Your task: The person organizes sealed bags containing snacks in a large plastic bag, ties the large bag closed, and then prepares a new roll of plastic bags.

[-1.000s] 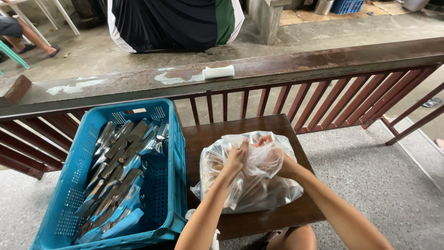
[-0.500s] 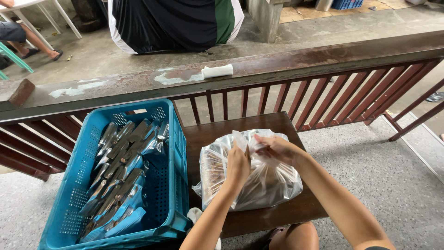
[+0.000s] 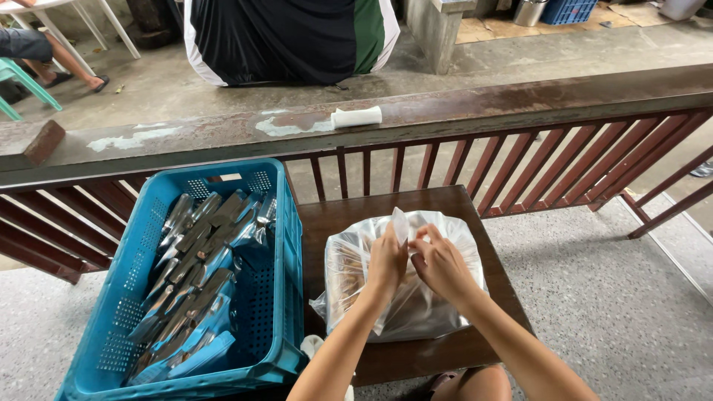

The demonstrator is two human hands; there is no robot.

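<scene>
A clear plastic bag full of brownish items lies on a dark wooden table. My left hand and my right hand meet over the bag's top, both pinching the gathered plastic at its mouth. To the left stands a blue plastic crate holding several silvery and blue sealed packets.
A red-brown wooden railing with a worn top ledge runs behind the table; a small white roll lies on it. Beyond is a concrete floor, a dark cloth-covered object, and a seated person's legs at far left.
My hands moved from spread apart on the bag's sides to close together at its top, gathering the plastic upward. The view shifted slightly.
</scene>
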